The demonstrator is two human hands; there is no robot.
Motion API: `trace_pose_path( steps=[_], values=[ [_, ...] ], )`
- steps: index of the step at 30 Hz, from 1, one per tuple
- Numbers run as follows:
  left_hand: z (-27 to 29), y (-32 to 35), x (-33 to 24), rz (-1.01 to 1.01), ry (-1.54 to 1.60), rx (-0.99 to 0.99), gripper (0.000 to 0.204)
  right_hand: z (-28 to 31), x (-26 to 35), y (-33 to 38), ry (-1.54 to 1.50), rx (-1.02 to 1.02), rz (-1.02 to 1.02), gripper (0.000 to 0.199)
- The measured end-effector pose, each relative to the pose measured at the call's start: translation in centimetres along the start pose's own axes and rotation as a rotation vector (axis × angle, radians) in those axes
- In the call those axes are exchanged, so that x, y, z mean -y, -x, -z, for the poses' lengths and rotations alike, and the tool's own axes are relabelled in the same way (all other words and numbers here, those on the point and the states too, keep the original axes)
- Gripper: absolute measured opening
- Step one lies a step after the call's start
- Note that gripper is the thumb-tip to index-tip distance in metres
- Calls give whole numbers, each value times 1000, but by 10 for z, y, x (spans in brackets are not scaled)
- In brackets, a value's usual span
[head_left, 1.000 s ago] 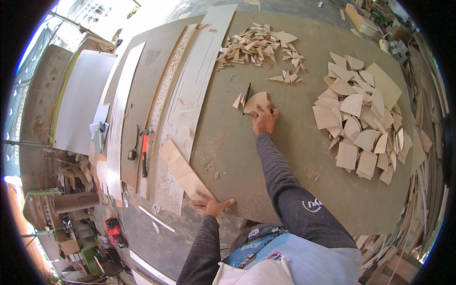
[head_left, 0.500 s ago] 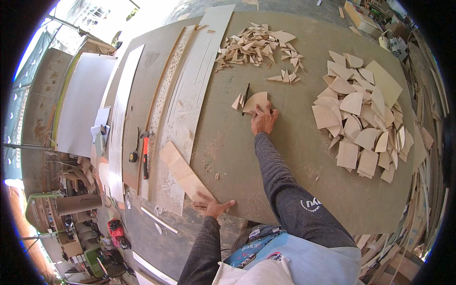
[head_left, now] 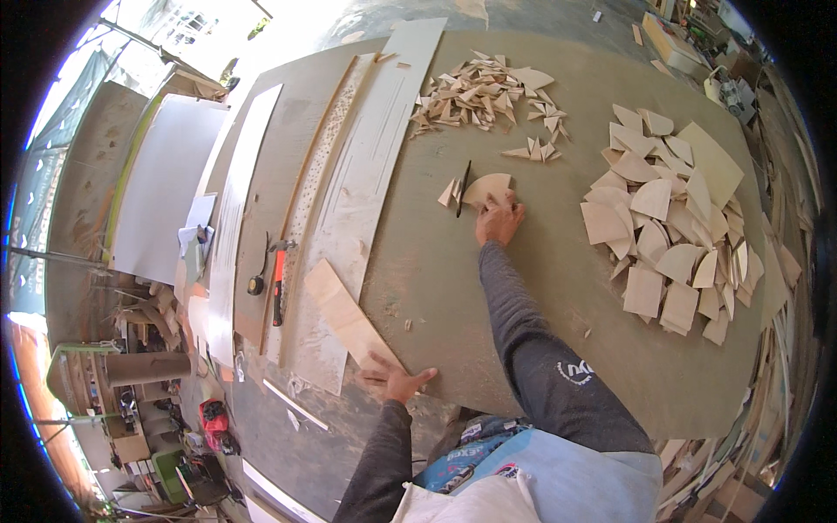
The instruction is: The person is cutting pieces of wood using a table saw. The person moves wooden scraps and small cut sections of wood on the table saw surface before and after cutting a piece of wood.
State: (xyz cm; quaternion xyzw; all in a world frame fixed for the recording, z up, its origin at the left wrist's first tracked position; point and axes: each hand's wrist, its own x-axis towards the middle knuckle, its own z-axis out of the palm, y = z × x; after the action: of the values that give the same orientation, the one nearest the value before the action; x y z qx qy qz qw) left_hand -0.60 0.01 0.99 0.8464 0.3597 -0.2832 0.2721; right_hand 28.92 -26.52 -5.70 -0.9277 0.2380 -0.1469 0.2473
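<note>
Plywood offcuts cover much of the worktop [head_left: 523, 288], in two heaps: a far pile of small triangular scraps [head_left: 484, 91] and, well apart to the right, a larger spread of fan-shaped and squarish panels [head_left: 671, 227], too many and too overlapped to count. Between them, near the middle, lies one rounded plywood piece [head_left: 488, 186] with two small wedges [head_left: 449, 193] just beside it and one thin dark pencil-like stick [head_left: 463, 187] standing between wedges and piece. The right hand [head_left: 500, 220] rests on the near edge of that rounded piece, fingers [head_left: 506, 202] spread flat and pressing on it, not clenched. The left hand [head_left: 394, 380] lies at the worktop's near edge, fingers open and flat on the near end of one long pale board [head_left: 347, 315] that lies at a slant.

The worktop is a big rounded sheet, dull grey-green and dusty, with fine chips scattered about. On its left side lie several long pale strips [head_left: 366, 174], one with a speckled face [head_left: 318, 179]. Beside them sit one red-handled tool [head_left: 278, 292] and one dark tool [head_left: 257, 281]. Around it is an open workshop with a white sheet [head_left: 161, 187] leaning to the left, bright daylight beyond it, and timber scraps stacked along the right.
</note>
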Motion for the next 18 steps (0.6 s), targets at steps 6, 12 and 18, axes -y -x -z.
trace_pose_path(
  steps=[6,12,18],
  values=[
    [-21,-7,35,-220,161,-350,122,16,-40,-35,45,-31,-22,37],
    [-8,31,31,-219,57,-558,91,51,-122,16,75,-134,68,35],
    [33,59,5,-651,-244,-504,86,99,-156,73,12,-74,74,34]
  ],
)
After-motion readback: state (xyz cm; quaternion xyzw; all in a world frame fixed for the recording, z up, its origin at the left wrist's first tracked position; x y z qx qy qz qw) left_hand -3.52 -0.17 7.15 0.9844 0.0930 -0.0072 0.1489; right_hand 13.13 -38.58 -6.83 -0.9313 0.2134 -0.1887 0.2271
